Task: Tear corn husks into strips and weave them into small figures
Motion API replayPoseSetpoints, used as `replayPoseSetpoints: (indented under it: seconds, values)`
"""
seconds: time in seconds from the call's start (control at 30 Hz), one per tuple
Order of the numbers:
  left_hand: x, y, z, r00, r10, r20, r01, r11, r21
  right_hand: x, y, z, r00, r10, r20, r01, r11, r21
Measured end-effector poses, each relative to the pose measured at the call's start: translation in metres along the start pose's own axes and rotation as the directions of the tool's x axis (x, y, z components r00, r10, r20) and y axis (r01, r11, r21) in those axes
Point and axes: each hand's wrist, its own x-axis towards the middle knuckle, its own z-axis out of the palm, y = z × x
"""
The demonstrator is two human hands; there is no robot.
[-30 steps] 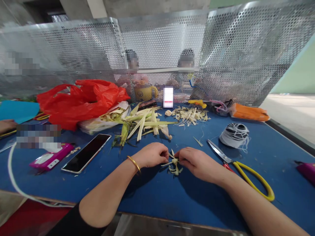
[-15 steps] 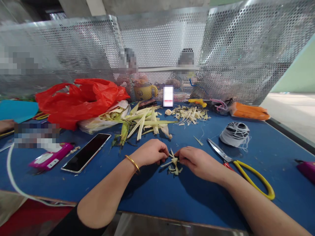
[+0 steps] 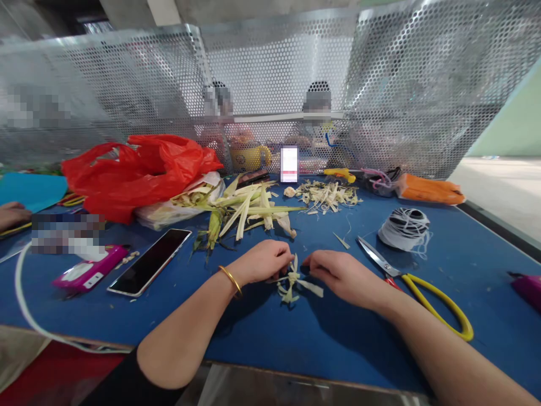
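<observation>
My left hand [image 3: 268,260], with a gold bangle at the wrist, pinches a small knotted figure of pale husk strips [image 3: 291,280] just over the blue table. The figure's strips spread out, one wide strip pointing right. My right hand [image 3: 333,273] is a little to the right of it with fingers curled together; its fingertips are dark and whether they hold anything is too small to tell. Scissors with yellow handles [image 3: 442,301] lie right of my right hand, beside a spool of white string [image 3: 404,230].
Husk leaves [image 3: 253,208] and a heap of husk scraps [image 3: 329,196] lie ahead, beside a red plastic bag [image 3: 139,175]. On the left are a phone [image 3: 150,262], a magenta packet [image 3: 91,270] and another person's hand [image 3: 13,216]. A perforated metal screen [image 3: 270,67] stands behind.
My right hand has come away from the husk figure. The figure has shifted slightly left with my left hand, and a wide strip now sticks out to its right.
</observation>
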Motion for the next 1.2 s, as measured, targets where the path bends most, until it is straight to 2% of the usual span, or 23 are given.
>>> replayPoseSetpoints:
  seconds: [0.1,0.23,0.4,0.53,0.63,0.73,0.9,1.0,1.2]
  values:
    - [0.006,-0.005,0.009,1.000,0.008,-0.002,-0.008,0.995,-0.104,0.000,-0.001,-0.001,0.998,0.000,-0.062,0.000,1.000,-0.003]
    - [0.010,-0.007,0.014,1.000,0.017,-0.011,-0.018,0.993,-0.114,-0.001,-0.002,-0.001,0.983,-0.143,-0.116,0.138,0.989,-0.053]
    - [0.008,-0.002,0.011,1.000,0.007,0.028,-0.001,0.975,-0.224,0.000,-0.002,0.003,0.978,-0.204,-0.045,0.201,0.977,-0.068]
    - [0.008,-0.004,0.009,0.999,0.029,-0.025,-0.033,0.986,-0.163,0.002,0.000,0.006,0.975,-0.221,0.005,0.220,0.969,-0.110]
    - [0.009,-0.007,0.011,0.996,0.022,-0.082,-0.032,0.991,-0.132,0.002,0.002,0.007,0.978,-0.208,0.012,0.208,0.973,-0.104]
    - [0.011,-0.006,0.014,0.996,-0.001,-0.087,-0.019,0.974,-0.224,0.002,0.003,0.007,0.982,-0.188,0.013,0.188,0.977,-0.100]
    - [0.009,0.000,0.016,0.998,-0.066,0.003,0.060,0.890,-0.452,0.002,0.003,0.006,0.987,-0.162,0.018,0.163,0.984,-0.071]
    - [0.007,0.002,0.014,0.994,-0.097,0.042,0.105,0.860,-0.499,0.002,0.002,0.006,0.993,-0.116,-0.003,0.116,0.993,-0.029]
    - [0.007,0.003,0.016,0.992,-0.071,0.101,0.115,0.831,-0.544,0.003,0.002,0.005,0.995,-0.065,-0.075,0.072,0.993,0.095]
